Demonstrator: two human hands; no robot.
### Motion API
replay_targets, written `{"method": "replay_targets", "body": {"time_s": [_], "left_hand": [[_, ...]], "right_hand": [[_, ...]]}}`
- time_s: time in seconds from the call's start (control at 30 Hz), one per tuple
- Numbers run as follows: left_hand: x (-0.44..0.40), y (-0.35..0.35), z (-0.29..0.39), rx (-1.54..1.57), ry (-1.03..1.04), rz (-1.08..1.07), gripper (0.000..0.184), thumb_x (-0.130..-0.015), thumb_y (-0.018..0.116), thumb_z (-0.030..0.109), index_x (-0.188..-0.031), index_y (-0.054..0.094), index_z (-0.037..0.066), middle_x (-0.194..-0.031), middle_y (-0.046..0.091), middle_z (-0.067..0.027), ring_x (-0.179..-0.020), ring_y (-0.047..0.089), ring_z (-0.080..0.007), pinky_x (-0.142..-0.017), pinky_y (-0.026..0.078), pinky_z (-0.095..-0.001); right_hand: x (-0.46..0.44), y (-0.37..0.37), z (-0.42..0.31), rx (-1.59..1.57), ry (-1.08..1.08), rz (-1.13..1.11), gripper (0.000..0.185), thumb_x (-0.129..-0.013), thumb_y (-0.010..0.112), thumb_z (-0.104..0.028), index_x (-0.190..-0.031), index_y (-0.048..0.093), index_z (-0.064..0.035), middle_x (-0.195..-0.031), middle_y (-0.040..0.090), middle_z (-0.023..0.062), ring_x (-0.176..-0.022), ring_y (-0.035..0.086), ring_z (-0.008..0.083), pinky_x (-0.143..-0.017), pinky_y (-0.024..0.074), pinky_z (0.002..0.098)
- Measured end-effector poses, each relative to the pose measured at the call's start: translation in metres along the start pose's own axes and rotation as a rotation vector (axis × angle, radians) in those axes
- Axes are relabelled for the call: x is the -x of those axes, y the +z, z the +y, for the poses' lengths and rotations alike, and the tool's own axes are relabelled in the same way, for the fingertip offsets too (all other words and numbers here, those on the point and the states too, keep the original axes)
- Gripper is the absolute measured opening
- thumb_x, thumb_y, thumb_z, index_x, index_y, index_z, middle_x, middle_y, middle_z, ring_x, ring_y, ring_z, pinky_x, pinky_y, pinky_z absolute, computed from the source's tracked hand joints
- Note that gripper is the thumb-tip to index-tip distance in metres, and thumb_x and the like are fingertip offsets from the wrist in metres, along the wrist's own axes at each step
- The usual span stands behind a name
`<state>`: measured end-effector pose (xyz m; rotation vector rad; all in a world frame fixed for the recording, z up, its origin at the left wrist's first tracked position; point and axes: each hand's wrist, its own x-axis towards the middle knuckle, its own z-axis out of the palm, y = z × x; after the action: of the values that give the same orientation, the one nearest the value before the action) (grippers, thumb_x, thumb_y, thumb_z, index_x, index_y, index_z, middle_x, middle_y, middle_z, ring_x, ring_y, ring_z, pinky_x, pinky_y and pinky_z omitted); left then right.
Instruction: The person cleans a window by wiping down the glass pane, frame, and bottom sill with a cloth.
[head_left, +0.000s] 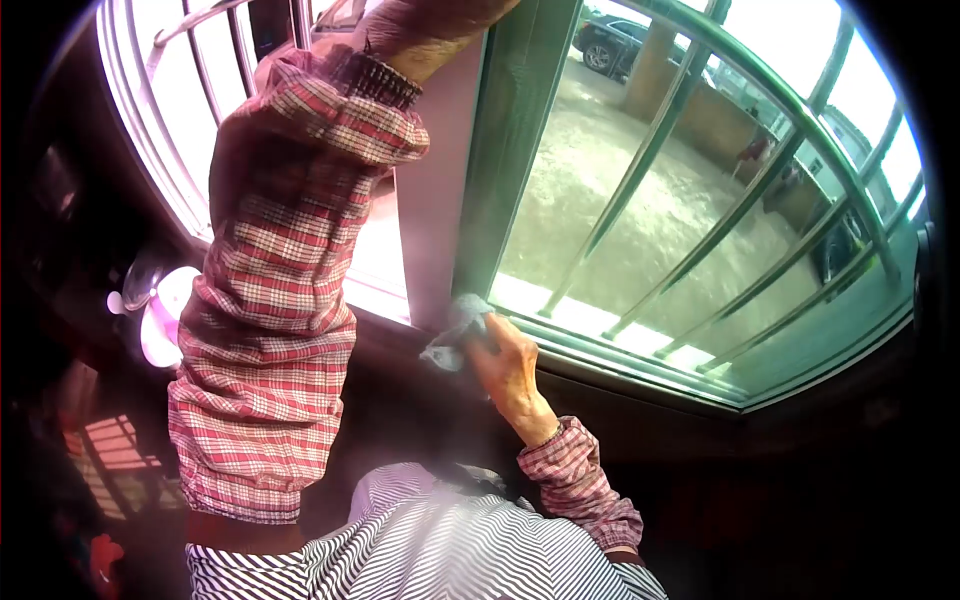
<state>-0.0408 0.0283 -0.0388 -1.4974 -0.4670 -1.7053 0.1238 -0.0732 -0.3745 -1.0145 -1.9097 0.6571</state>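
Note:
My right hand (508,370) is closed on a crumpled, pale grey cloth (462,332), low beside the bottom corner of the window frame. My left hand (430,30) is raised at the top edge, near the upright frame (515,150); its fingers are cut off by the view, so what it touches is hidden. Checked red sleeves cover both forearms. To the right of the upright is a greenish window pane (600,200), and to the left is a brighter window section.
Curved metal bars (740,215) stand outside the glass. Beyond them are paved ground, a low wall (690,105) and a dark car (610,45). A pink and white object (165,318) lies at the left, beside the raised arm. The dark window ledge runs below the panes.

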Motion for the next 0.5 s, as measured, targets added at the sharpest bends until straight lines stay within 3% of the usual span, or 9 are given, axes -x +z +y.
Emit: {"method": "replay_targets", "body": {"time_s": [0.07,0.13,0.2,0.23,0.3,0.4,0.43,0.47,0.5], "left_hand": [[-0.001,-0.003,-0.006,-0.191,0.238,-0.002,0.037,-0.085,0.058,-0.005,-0.122,0.062,-0.004,-0.098,0.064,-0.021,-0.082,0.064,-0.0341,-0.066,0.051,-0.042],[-0.015,-0.018,0.022,0.002,-0.11,-0.148,0.037,-0.09,0.058,0.0,-0.128,0.059,-0.004,-0.103,0.064,-0.0213,-0.09,0.063,-0.0358,-0.072,0.05,-0.0441],[0.0,-0.004,0.018,-0.317,0.196,-0.132,0.039,-0.093,0.064,0.011,-0.132,0.061,0.005,-0.143,0.055,-0.0169,-0.132,0.053,-0.0313,-0.109,0.041,-0.0422],[0.003,-0.001,0.022,-0.299,0.198,-0.162,0.044,-0.084,0.072,0.013,-0.127,0.064,0.005,-0.143,0.054,-0.017,-0.135,0.05,-0.0323,-0.107,0.04,-0.0462],[0.005,-0.001,0.031,-0.26,0.214,-0.247,0.047,-0.085,0.072,0.012,-0.13,0.062,0.006,-0.144,0.053,-0.0172,-0.136,0.048,-0.0333,-0.107,0.04,-0.0461],[0.004,0.002,0.033,-0.261,0.247,-0.299,0.051,-0.086,0.07,0.01,-0.135,0.059,0.006,-0.147,0.051,-0.0172,-0.139,0.046,-0.0328,-0.109,0.038,-0.046],[0.004,0.003,0.034,-0.244,0.243,-0.289,0.052,-0.086,0.069,0.009,-0.136,0.058,0.006,-0.147,0.051,-0.0169,-0.139,0.045,-0.0324,-0.11,0.037,-0.046],[0.005,0.005,0.034,-0.227,0.238,-0.282,0.052,-0.087,0.068,0.008,-0.138,0.056,0.006,-0.148,0.05,-0.0166,-0.14,0.045,-0.032,-0.111,0.036,-0.046],[0.007,0.003,0.028,-0.201,0.226,-0.271,0.053,-0.087,0.067,0.006,-0.139,0.055,0.006,-0.148,0.05,-0.0164,-0.141,0.044,-0.0315,-0.112,0.035,-0.046]], "right_hand": [[-0.018,0.001,-0.018,-0.027,-0.066,0.045,0.028,-0.08,0.078,-0.011,-0.101,0.063,0.0015,-0.088,0.064,0.0196,-0.079,0.062,0.0385,-0.07,0.0495,0.042],[-0.039,-0.021,-0.044,-0.077,-0.104,0.075,0.037,-0.079,0.08,-0.01,-0.11,0.066,0.0033,-0.09,0.067,0.0198,-0.081,0.065,0.0365,-0.072,0.0512,0.0403],[-0.055,-0.064,-0.074,-0.071,-0.2,0.217,0.032,-0.079,0.079,-0.005,-0.107,0.067,0.0038,-0.086,0.067,0.0144,-0.077,0.064,0.0233,-0.069,0.0514,0.0333],[-0.061,-0.087,-0.088,-0.134,-0.199,0.288,0.029,-0.079,0.078,-0.001,-0.105,0.068,0.0033,-0.08,0.065,0.0098,-0.071,0.059,0.0137,-0.066,0.0494,0.0289],[-0.091,-0.143,-0.116,0.046,-0.534,0.486,0.03,-0.082,0.077,-0.001,-0.11,0.068,0.0053,-0.085,0.069,0.0072,-0.076,0.06,0.01,-0.069,0.0502,0.0262],[-0.142,-0.213,-0.155,0.081,-0.638,0.755,0.035,-0.087,0.075,-0.004,-0.121,0.068,0.0011,-0.095,0.073,0.0069,-0.087,0.06,0.0058,-0.078,0.0516,0.0244],[-0.155,-0.234,-0.181,0.219,-0.573,0.819,0.033,-0.09,0.073,-0.01,-0.122,0.068,-0.0011,-0.093,0.073,0.0056,-0.088,0.06,0.0058,-0.077,0.052,0.0254],[-0.171,-0.25,-0.195,0.082,-0.76,0.824,0.03,-0.091,0.073,-0.017,-0.116,0.069,-0.0011,-0.091,0.074,0.007,-0.082,0.065,0.0103,-0.076,0.0527,0.0276],[-0.187,-0.259,-0.21,0.166,-0.866,0.813,0.03,-0.091,0.072,-0.018,-0.116,0.069,-0.0019,-0.092,0.073,0.0091,-0.083,0.066,0.0136,-0.076,0.0538,0.0298]]}}
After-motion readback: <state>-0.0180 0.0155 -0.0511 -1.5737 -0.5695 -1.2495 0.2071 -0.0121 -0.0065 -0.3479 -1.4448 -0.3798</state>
